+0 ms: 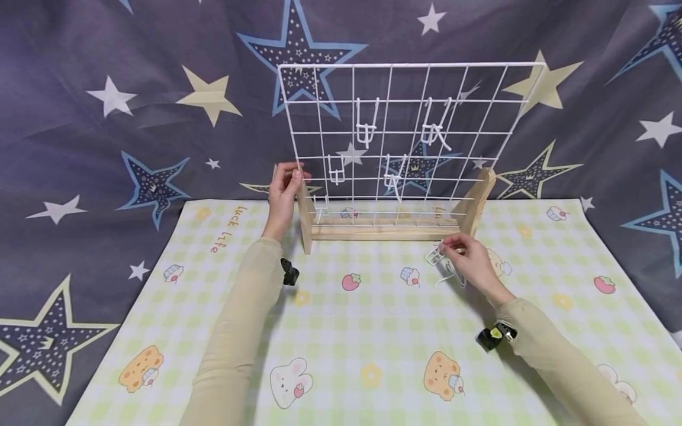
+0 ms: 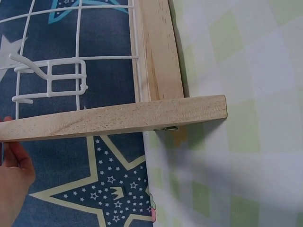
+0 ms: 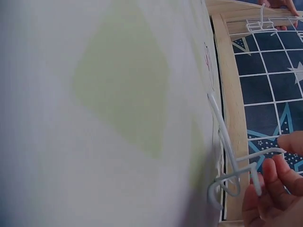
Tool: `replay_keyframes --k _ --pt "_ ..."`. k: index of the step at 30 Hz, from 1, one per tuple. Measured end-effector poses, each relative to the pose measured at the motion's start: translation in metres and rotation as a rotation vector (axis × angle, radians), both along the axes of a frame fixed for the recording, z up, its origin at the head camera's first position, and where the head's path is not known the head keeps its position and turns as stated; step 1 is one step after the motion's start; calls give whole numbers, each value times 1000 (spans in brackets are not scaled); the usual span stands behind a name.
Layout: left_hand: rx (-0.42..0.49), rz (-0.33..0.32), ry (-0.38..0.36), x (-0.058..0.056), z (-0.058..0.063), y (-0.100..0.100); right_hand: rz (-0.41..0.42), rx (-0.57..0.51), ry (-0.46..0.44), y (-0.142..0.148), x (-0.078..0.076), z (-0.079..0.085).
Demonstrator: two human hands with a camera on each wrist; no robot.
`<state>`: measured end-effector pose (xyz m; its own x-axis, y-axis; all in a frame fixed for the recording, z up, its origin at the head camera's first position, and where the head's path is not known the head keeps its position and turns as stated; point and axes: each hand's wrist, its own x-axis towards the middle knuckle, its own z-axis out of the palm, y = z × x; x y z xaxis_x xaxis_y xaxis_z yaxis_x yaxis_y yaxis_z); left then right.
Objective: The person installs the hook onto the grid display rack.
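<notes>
A white wire grid rack (image 1: 410, 64) stands upright in a wooden base (image 1: 383, 234) at the back of the table. My left hand (image 1: 282, 198) grips its left wooden side post (image 2: 113, 118) near the top, thumb in front and some fingers behind. Low before the right end, my right hand (image 1: 471, 260) pinches a white wire hook (image 3: 227, 142) between thumb and fingers. Below that hand, more white wire (image 1: 453, 275) shows near the tabletop; whether it is a separate hook I cannot tell. Several white hooks hang on the grid, including one at lower left (image 2: 66, 78).
The table wears a green-and-white checked cloth (image 1: 330, 331) with printed cartoon figures. Behind the rack hangs a dark curtain (image 1: 160, 35) with stars. The right wooden side post (image 1: 479, 201) stands just beyond my right hand. Dark wrist cameras are strapped to both sleeves.
</notes>
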<state>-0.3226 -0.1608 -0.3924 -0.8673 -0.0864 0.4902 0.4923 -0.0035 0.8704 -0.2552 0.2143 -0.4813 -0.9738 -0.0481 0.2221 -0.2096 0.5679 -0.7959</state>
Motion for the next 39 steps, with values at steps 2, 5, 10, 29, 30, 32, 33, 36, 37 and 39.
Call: replay_keyframes --k 2,5,10,29,30,32,33,36,37,39 --pt "-2 5 -4 0 0 0 -13 -7 11 -1 -2 -1" --pt "-1 7 -5 0 -1 0 -36 -3 28 -3 -5 -1" --pt "-18 11 -1 0 -2 2 -69 -4 38 -5 -4 -1" --pt "-6 31 19 0 -1 1 -92 -94 91 -17 10 4" --pt "-4 33 19 0 -1 1 -94 -99 92 -18 11 4" --pt "-5 39 16 1 -1 2 -104 -120 103 -18 11 5" --pt "-6 41 14 1 0 2 -115 -132 110 -18 11 6" --pt "-11 50 5 2 0 2 -161 -179 129 -18 9 8" --pt "-13 53 3 2 0 2 -176 -196 136 -18 9 9" --pt "-14 57 0 2 0 2 -203 -220 138 -17 8 11"
